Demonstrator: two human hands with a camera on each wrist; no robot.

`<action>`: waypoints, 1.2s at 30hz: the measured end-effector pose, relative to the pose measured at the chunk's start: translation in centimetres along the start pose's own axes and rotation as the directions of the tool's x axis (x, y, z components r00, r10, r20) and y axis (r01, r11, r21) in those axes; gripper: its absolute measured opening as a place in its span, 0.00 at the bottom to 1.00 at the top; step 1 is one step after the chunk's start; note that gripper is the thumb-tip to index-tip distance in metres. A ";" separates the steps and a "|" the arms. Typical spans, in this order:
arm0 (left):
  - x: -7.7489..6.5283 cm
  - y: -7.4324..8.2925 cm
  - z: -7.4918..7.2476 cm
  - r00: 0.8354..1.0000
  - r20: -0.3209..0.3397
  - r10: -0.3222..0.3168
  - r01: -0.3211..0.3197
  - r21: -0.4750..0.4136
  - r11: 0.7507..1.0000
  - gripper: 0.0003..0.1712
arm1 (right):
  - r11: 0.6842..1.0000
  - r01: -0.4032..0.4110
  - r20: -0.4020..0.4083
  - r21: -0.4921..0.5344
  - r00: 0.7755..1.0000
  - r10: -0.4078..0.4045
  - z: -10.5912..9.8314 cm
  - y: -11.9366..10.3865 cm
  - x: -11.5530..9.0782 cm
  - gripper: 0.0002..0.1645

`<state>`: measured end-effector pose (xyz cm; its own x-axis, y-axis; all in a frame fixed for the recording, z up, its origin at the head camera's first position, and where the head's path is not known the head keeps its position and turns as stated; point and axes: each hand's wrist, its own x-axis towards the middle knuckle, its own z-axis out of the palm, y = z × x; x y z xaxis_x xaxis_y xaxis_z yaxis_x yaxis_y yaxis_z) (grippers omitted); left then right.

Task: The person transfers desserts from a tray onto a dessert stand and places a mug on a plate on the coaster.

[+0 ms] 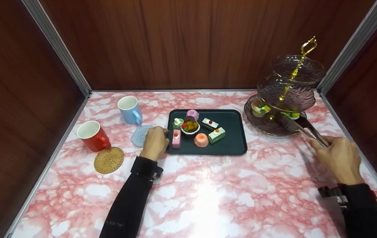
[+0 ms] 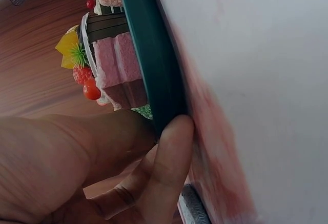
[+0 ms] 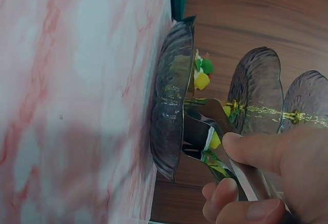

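Note:
My left hand [image 1: 155, 142] pinches the left edge of a dark green tray [image 1: 234, 132], thumb above and finger beneath in the left wrist view. On the tray sit several small toy desserts, among them a pink cake slice [image 1: 176, 140], a fruit cup [image 1: 190, 127] and a green cake slice [image 1: 217, 135]. My right hand [image 1: 339, 158] grips metal tongs [image 1: 314, 135]. Their tips reach over the bottom plate [image 1: 263, 128] of a three-tier glass stand, around a dessert with yellow and green topping [image 3: 214, 142]. Whether the tips squeeze it I cannot tell.
Another dessert cup [image 1: 259, 109] stands on the stand's bottom plate, under the middle tier [image 1: 302, 97]. At the left are a blue mug [image 1: 130, 110], a red mug [image 1: 92, 135], a blue coaster [image 1: 139, 136] and a woven coaster [image 1: 109, 160]. Wooden walls [image 1: 188, 46] enclose the marbled table.

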<state>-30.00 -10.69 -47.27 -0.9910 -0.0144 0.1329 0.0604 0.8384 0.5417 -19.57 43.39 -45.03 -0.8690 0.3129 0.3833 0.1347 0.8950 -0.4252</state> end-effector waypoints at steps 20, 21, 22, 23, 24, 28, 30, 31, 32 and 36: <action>0.1 -0.2 0.2 0.998 -0.028 0.052 -0.051 0.035 0.998 0.14 | 0.996 -0.086 0.072 -0.028 0.994 0.088 2.3 -0.2 3.0 0.40; 0.1 -0.2 0.2 0.999 -0.025 0.048 -0.047 0.030 0.998 0.15 | 0.995 -0.094 0.072 -0.027 0.993 0.096 2.4 -0.3 3.2 0.40; 0.1 -0.2 0.2 0.999 -0.022 0.045 -0.044 0.027 0.999 0.14 | 0.995 -0.100 0.071 -0.024 0.992 0.101 2.5 -0.4 3.3 0.40; 0.1 -0.2 0.2 0.999 -0.020 0.042 -0.042 0.024 0.999 0.14 | 0.994 -0.105 0.069 -0.022 0.992 0.106 2.7 -0.5 3.5 0.41; 0.1 -0.2 0.2 0.999 -0.018 0.040 -0.040 0.019 0.999 0.15 | 0.994 -0.107 0.065 -0.018 0.992 0.108 2.9 -0.6 3.7 0.41; 0.2 -0.3 0.3 1.000 -0.012 0.025 -0.024 0.009 1.000 0.16 | 0.991 -0.131 0.070 -0.008 0.989 0.131 3.6 -1.1 4.5 0.44; 0.2 -0.3 0.3 1.000 -0.010 0.025 -0.025 0.018 1.000 0.16 | 0.990 -0.137 0.077 -0.008 0.988 0.138 3.9 -1.4 4.9 0.45; 0.3 -0.3 0.3 1.000 -0.010 0.024 -0.024 0.022 0.999 0.16 | 0.990 -0.139 0.080 -0.009 0.987 0.140 4.1 -1.5 5.1 0.45; 0.2 -0.2 0.3 1.000 -0.011 0.025 -0.025 0.027 0.999 0.16 | 0.991 -0.136 0.079 -0.006 0.988 0.136 4.2 -1.6 5.3 0.44; 0.2 -0.1 0.3 0.999 -0.017 0.035 -0.035 0.037 0.999 0.15 | 0.993 -0.122 0.080 0.003 0.989 0.121 4.7 -1.8 5.7 0.42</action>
<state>-30.23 -10.66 -47.54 -0.9861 0.0059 0.1659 0.0902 0.8581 0.5055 -26.97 42.07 -45.98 -0.8815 0.3928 0.2621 0.2381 0.8490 -0.4716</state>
